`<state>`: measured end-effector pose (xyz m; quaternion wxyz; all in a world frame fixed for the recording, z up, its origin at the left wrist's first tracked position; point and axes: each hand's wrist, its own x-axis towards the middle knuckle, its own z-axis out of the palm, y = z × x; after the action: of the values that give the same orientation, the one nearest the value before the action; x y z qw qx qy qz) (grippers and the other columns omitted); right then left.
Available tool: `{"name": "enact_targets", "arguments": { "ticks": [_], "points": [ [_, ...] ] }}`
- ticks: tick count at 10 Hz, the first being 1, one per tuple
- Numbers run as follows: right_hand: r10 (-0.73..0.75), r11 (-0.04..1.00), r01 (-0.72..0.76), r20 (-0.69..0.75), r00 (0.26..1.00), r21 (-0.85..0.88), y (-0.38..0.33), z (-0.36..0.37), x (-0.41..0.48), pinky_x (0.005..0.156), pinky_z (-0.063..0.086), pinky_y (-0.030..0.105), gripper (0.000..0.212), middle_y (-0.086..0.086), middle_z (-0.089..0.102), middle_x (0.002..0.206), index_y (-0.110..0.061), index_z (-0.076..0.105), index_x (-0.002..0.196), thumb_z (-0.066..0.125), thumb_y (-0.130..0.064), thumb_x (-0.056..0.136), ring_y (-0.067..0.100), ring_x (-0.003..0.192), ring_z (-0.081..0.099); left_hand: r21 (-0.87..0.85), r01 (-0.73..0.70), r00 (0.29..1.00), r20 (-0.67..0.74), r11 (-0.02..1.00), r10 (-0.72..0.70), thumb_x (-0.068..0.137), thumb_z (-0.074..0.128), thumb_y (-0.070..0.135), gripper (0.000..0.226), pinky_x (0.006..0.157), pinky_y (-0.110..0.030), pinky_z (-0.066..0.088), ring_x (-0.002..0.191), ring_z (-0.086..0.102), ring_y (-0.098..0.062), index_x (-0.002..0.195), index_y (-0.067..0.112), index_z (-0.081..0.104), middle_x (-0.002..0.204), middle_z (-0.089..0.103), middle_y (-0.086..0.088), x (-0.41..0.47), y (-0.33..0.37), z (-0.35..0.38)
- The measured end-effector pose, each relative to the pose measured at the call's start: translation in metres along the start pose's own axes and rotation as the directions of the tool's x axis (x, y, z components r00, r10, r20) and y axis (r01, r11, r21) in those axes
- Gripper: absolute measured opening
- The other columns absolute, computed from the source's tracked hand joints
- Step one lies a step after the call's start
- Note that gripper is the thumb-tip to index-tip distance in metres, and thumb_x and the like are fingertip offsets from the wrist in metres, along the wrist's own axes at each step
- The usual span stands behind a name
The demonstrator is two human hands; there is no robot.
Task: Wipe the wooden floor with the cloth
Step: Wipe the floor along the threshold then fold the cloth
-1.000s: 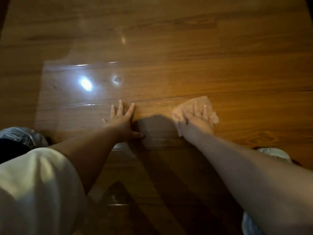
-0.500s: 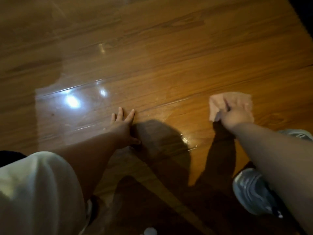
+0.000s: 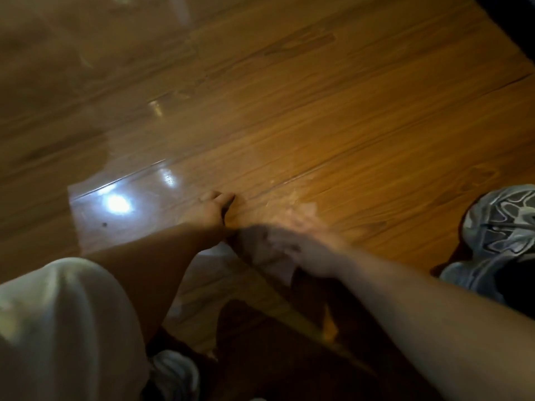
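The wooden floor (image 3: 347,117) fills the head view, orange-brown planks with a glossy patch at the left. My left hand (image 3: 210,211) rests flat on the floor at the centre, fingers apart, holding nothing. My right hand (image 3: 304,244) is blurred by motion just right of and below the left hand. It presses the pale cloth (image 3: 269,253) against the floor. The cloth shows as a smeared light patch under and left of the fingers, its outline unclear.
A grey and white sneaker (image 3: 498,233) stands on the floor at the right edge. Another shoe (image 3: 173,374) shows at the bottom, beside my pale trouser knee (image 3: 63,328). Bright light glints (image 3: 117,204) on the glossy patch. A dark edge (image 3: 512,27) crosses the top right corner.
My right hand has swept the cloth leftward from the far right back to just beside the left hand. The view has tilted. The left hand stays planted.
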<state>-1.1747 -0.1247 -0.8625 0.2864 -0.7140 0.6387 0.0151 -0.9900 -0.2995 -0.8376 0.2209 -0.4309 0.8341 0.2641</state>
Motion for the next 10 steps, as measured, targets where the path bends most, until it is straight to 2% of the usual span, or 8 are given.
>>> {"name": "enact_targets", "arguments": {
  "ticks": [2, 3, 5, 6, 7, 8, 9, 10],
  "points": [
    [0.881, 0.43, -0.8, -0.003, 0.472, 0.419, 0.116, -0.053, -0.014, 0.117, 0.001, 0.038, 0.057, 0.002, 0.003, 0.161, -0.035, 0.023, 0.151, 0.042, -0.028, 0.097, 0.03, 0.147, -0.001, 0.011, 0.098, 0.995, 0.009, 0.995, -0.098, 0.068, 0.077, 0.055, 0.102, 0.115, -0.047, 0.026, 0.144, 0.012, -0.031, 0.149, 0.041, 0.018, 0.159, -0.001, 0.004, 0.012, -0.033, 0.0],
    [0.859, 0.487, -0.804, -0.023, 0.511, 0.342, 0.096, -0.035, 0.0, 0.116, 0.005, 0.048, 0.055, 0.002, 0.002, 0.162, -0.037, 0.022, 0.15, 0.038, -0.038, 0.097, 0.036, 0.146, -0.003, -0.024, 0.102, 0.995, 0.026, 0.995, -0.101, 0.066, 0.078, 0.055, 0.097, 0.114, -0.052, 0.026, 0.144, 0.01, -0.033, 0.145, 0.044, 0.023, 0.16, -0.001, 0.004, 0.022, -0.037, -0.008],
    [0.249, 0.959, -0.268, 0.17, 0.953, 0.098, -0.04, 0.057, 0.045, 0.113, 0.021, 0.053, 0.051, -0.009, 0.004, 0.16, -0.05, 0.024, 0.142, 0.033, -0.04, 0.094, 0.025, 0.148, 0.002, -0.032, 0.129, 0.989, -0.063, 0.991, -0.131, 0.065, 0.079, 0.055, 0.104, 0.117, -0.046, 0.019, 0.147, 0.002, -0.029, 0.149, 0.039, 0.019, 0.161, -0.004, -0.001, 0.046, -0.026, -0.031],
    [-0.049, 0.992, 0.039, 0.085, 0.995, 0.12, -0.063, 0.053, 0.044, 0.111, 0.029, 0.049, 0.045, -0.005, 0.037, 0.149, -0.038, 0.055, 0.124, 0.041, -0.036, 0.081, 0.024, 0.139, 0.032, -0.028, 0.162, 0.986, -0.037, 0.986, -0.163, 0.067, 0.079, 0.053, 0.108, 0.118, -0.046, 0.016, 0.147, 0.0, -0.031, 0.151, 0.037, 0.014, 0.161, -0.008, -0.004, 0.049, -0.024, -0.051],
    [-0.041, 0.999, 0.041, -0.006, 0.999, 0.015, -0.013, 0.014, 0.057, 0.117, 0.004, 0.042, 0.049, 0.003, 0.034, 0.153, -0.025, 0.052, 0.136, 0.045, -0.03, 0.088, 0.03, 0.143, 0.024, -0.038, 0.178, 0.984, -0.005, 0.983, -0.178, 0.068, 0.078, 0.054, 0.112, 0.117, -0.05, 0.015, 0.146, -0.003, -0.034, 0.151, 0.04, 0.006, 0.16, -0.012, -0.007, 0.053, -0.028, -0.064],
    [0.507, 0.857, -0.492, -0.086, 0.858, 0.154, 0.084, -0.049, 0.073, 0.119, -0.005, 0.036, 0.055, 0.003, 0.008, 0.161, -0.03, 0.024, 0.151, 0.035, -0.032, 0.098, 0.027, 0.148, -0.002, -0.04, 0.186, 0.983, 0.015, 0.982, -0.185, 0.068, 0.078, 0.054, 0.114, 0.115, -0.057, 0.016, 0.146, -0.007, -0.037, 0.15, 0.043, 0.0, 0.16, -0.015, -0.006, 0.066, -0.024, -0.076],
    [0.852, 0.489, -0.799, 0.005, 0.524, 0.352, 0.138, -0.098, 0.068, 0.118, -0.003, 0.04, 0.056, 0.002, -0.003, 0.162, -0.038, 0.014, 0.152, 0.034, -0.036, 0.1, 0.03, 0.147, -0.004, -0.044, 0.177, 0.984, -0.006, 0.983, -0.177, 0.066, 0.079, 0.054, 0.119, 0.111, -0.065, 0.018, 0.144, -0.011, -0.04, 0.149, 0.045, -0.006, 0.159, -0.018, -0.005, 0.086, -0.011, -0.083],
    [0.933, 0.344, -0.857, -0.042, 0.356, 0.383, 0.145, -0.101, 0.087, 0.116, 0.0, 0.051, 0.059, 0.0, -0.005, 0.161, -0.04, 0.012, 0.151, 0.035, -0.037, 0.097, 0.032, 0.147, -0.006, -0.044, 0.184, 0.983, 0.015, 0.982, -0.183, 0.066, 0.081, 0.05, 0.121, 0.105, -0.074, 0.018, 0.142, -0.02, -0.041, 0.148, 0.046, -0.008, 0.158, -0.023, -0.004, 0.112, 0.0, -0.085]
  ]
}}
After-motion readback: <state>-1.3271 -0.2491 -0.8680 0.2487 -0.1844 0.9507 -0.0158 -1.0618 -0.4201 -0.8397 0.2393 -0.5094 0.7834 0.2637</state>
